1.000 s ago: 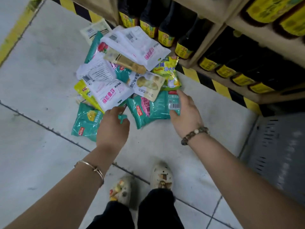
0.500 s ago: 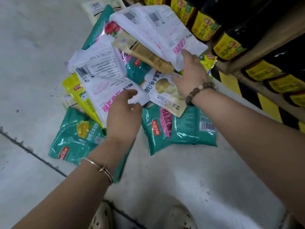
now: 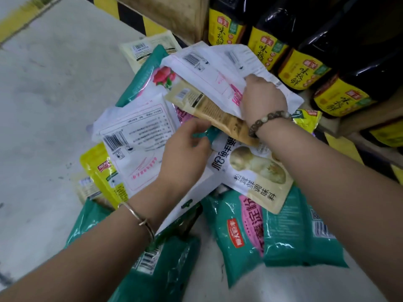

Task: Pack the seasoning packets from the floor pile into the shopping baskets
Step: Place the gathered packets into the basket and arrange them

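Moved in closer over the pile since half a second back, both hands pushed farther into it, the feet gone from view. At far left, bare grey floor point(image 3: 50, 88), with a yellow packet point(image 3: 102, 171) at the pile's left edge and a teal packet point(image 3: 161, 269) near, partly under the forearm. Next, a white packet point(image 3: 135, 140) lying barcode up, with the left hand point(image 3: 185, 155) on its right edge; fingers point(image 3: 196, 127) curled, thumb and forefinger seemingly pinching a teal corner just beyond, though not clear enough to swear to a firm grip. Centre, a tan packet point(image 3: 209, 110) slanting under a large white packet point(image 3: 209, 73) at the far side, and nearer, a mushroom-print packet point(image 3: 255, 171) resting on two teal starch bags point(image 3: 246, 232). Right of centre, the right hand point(image 3: 263, 97), beaded bracelet at the wrist, closed over the large white packet's right part, fingers bunched into the wrapper and gripping it. Far right, soy sauce bottles point(image 3: 303, 68) in a row on the low shelf, close behind the pile. No shopping basket anywhere in view. By the look of it, barely begun: whole pile on the floor, nothing visibly packed, only a first handful being gathered; lifting, carrying and dropping into baskets all left to do.
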